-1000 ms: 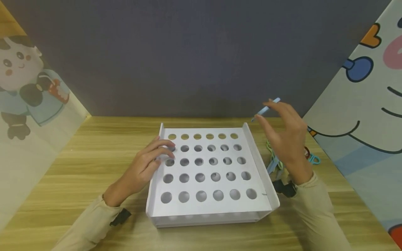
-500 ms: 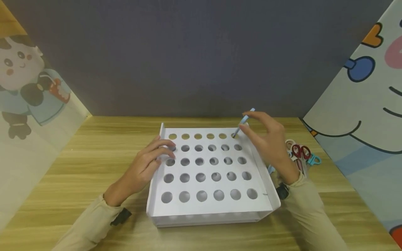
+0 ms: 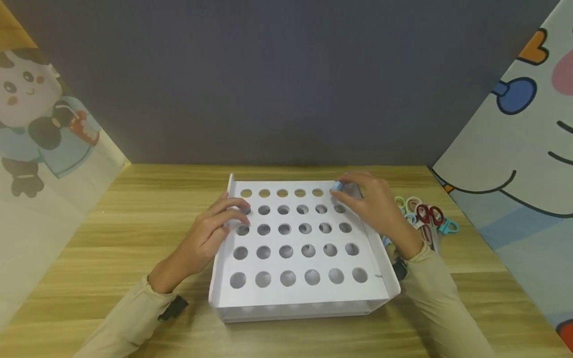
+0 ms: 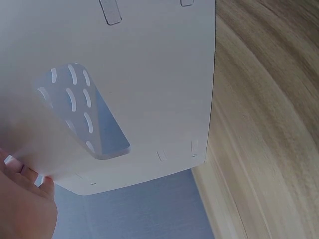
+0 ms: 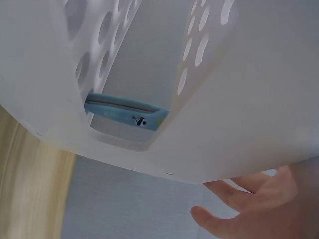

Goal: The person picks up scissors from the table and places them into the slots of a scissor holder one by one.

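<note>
My right hand [image 3: 373, 206] pinches the upper end of a slim light blue pen [image 3: 336, 186] between thumb and index finger, at the back right hole of the white holed rack [image 3: 295, 293]. In the right wrist view, the pen [image 5: 127, 112] shows through the rack's side cutout, slanting between the two holed plates. It has a small cartoon print and a long groove; its upper end is hidden behind the side panel. My left hand [image 3: 203, 241] lies over the rack's left side wall, fingertips on the top plate near the left holes. The left wrist view shows the left side panel [image 4: 159, 99].
Several scissors [image 3: 429, 216] with coloured handles lie in a pile on the wooden table [image 3: 147, 214], right of the rack and partly behind my right arm. A dark grey panel [image 3: 277, 89] closes off the back. Printed walls stand at left and right.
My right hand has moved left and down from the right of the rack, bringing the pen tip-first into the back right hole. The left hand stays in place, and the scissors have come into fuller view.
</note>
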Action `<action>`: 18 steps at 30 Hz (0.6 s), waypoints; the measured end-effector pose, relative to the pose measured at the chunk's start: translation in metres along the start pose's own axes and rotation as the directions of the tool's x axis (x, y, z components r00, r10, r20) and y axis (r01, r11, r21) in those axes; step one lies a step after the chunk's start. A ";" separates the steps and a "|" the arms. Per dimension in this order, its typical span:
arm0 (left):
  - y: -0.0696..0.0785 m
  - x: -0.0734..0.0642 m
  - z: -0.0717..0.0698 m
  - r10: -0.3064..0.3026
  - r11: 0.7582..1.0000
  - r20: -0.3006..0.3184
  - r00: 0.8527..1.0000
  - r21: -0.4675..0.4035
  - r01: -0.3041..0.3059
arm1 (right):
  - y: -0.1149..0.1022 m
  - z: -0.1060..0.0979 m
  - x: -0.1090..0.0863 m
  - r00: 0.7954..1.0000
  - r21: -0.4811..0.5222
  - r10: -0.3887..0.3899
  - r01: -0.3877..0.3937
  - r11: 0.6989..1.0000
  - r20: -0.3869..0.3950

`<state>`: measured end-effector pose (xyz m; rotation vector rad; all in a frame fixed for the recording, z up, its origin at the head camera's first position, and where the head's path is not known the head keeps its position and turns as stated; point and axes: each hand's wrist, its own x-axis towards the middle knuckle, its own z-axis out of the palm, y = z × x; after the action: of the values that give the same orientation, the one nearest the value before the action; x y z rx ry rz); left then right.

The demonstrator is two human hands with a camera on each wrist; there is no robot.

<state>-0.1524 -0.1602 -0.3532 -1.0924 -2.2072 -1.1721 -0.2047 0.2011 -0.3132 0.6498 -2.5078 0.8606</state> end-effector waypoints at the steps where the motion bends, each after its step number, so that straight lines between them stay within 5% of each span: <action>1: 0.000 0.000 0.000 0.000 1.000 -0.001 1.000 0.000 0.000 | 0.000 0.000 0.000 1.000 -0.003 -0.003 0.003 1.000 0.003; 18: -0.002 0.000 0.000 0.018 1.000 -0.009 1.000 0.005 -0.018 | 0.011 -0.020 0.002 0.980 -0.075 -0.119 0.108 0.991 -0.161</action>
<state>-0.1534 -0.1608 -0.3542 -1.1005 -2.1880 -1.1614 -0.2079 0.2213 -0.3025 0.6650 -2.3172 0.7548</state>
